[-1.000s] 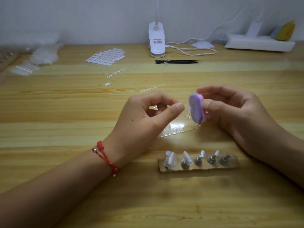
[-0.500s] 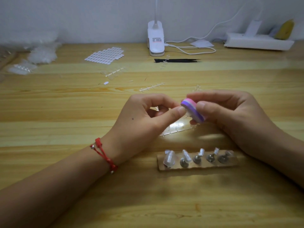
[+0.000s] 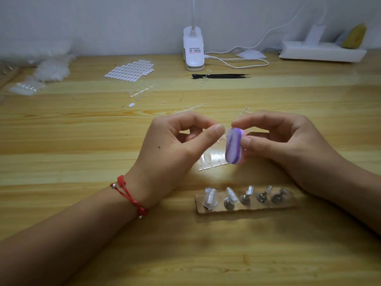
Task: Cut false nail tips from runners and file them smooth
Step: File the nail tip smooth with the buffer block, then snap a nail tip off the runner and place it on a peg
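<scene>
At a wooden desk (image 3: pixel 61 203), the right hand (image 3: pixel 288 145) pinches a purple file block (image 3: pixel 234 146); the left hand (image 3: pixel 171 147) pinches something unclear; the lamp base (image 3: pixel 193 51) label is unreadable.

Purple and pink file block (image 3: pixel 234 146), red wrist cord (image 3: pixel 132 196), black tweezers (image 3: pixel 220 76), yellow-brown wooden table (image 3: pixel 82 141)

We're looking at a small home craft station for nail work, set on a pale wooden counter (image 3: pixel 82 254) pushed against a plain white wall (image 3: pixel 103 21). At the back stand a white clip-on desk lamp (image 3: pixel 193 51) with its looping cable and a white power strip (image 3: pixel 321 53), household gear rather than shop fittings. Clear nail-tip runners (image 3: pixel 212 159), a sticker sheet (image 3: pixel 129 70) and a stand (image 3: pixel 245 202) of mounted tips lie about.
</scene>
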Demonstrator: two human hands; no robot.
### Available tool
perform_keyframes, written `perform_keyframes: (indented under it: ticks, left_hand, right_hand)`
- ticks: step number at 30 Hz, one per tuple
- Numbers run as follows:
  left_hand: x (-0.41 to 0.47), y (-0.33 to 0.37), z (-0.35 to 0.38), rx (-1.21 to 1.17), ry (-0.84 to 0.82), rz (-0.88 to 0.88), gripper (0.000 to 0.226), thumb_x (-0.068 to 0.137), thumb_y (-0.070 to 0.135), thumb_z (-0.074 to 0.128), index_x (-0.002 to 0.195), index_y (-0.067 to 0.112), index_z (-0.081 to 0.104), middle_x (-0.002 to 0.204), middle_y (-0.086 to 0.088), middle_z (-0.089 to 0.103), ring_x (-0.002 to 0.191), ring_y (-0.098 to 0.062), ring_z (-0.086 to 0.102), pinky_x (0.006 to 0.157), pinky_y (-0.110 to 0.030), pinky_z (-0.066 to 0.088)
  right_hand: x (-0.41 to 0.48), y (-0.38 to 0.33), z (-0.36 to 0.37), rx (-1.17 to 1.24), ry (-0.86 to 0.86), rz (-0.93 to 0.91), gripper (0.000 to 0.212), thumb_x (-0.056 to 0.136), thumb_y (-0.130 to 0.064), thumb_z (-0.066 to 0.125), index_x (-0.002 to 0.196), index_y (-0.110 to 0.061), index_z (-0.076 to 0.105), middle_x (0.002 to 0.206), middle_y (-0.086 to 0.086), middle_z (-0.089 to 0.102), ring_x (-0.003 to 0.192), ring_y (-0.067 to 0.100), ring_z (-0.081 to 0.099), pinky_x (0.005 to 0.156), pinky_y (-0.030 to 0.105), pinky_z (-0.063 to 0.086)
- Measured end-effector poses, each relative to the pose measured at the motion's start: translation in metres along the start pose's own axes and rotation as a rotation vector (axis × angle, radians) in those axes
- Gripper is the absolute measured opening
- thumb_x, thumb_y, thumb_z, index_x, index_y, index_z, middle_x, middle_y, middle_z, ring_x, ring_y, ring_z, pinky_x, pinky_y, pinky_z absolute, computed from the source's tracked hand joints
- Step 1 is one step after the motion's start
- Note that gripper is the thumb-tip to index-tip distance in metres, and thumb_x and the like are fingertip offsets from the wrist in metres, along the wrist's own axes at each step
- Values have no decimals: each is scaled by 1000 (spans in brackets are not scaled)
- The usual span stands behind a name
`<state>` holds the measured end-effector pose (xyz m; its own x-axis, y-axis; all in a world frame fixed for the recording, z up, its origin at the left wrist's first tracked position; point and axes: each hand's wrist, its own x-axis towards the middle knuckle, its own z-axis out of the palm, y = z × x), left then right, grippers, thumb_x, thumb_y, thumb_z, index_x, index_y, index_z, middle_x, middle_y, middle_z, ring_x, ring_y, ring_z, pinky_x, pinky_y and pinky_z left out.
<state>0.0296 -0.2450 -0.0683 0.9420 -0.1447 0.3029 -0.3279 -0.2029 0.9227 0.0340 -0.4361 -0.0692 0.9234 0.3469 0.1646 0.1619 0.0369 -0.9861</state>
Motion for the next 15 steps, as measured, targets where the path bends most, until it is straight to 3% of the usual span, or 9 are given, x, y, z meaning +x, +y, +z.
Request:
perform_keyframes:
  ticks: [5, 9, 12, 15]
  left_hand:
    - [-1, 0, 1, 0, -44, -10, 8, 80, 20, 71, 73, 16, 71, 71, -34, 51, 58, -17, 44, 53, -20, 37]
    - [0, 1, 0, -3, 25, 21, 8, 82, 17, 71, 74, 15, 70, 68, -35, 50, 58, -18, 45, 54, -21, 38]
    - [3, 2, -3, -49, 146, 35, 7, 83, 16, 70, 76, 14, 70, 60, -15, 37, 44, -3, 32, 46, -11, 29]
    - [4, 3, -4, -81, 197, 19, 5, 82, 16, 70, 79, 13, 72, 55, 5, 41, 40, -2, 35, 45, -7, 28]
  right_hand:
    - [5, 3, -2, 188, 173, -16, 24, 56, -26, 78, 79, -21, 79, 80, -2, 72, 65, 15, 70, 64, 25, 57]
    - [-1, -2, 2, -20, 3, 4, 27, 61, -22, 86, 87, -22, 77, 81, 6, 75, 69, 17, 73, 64, 22, 57]
    - [-4, -3, 2, -83, -88, 31, 25, 64, -20, 82, 88, -23, 77, 86, 5, 75, 76, 18, 73, 64, 25, 58]
    - [0, -2, -2, -13, -23, 56, 19, 77, -9, 75, 86, -26, 76, 81, 8, 74, 76, 20, 73, 66, 28, 59]
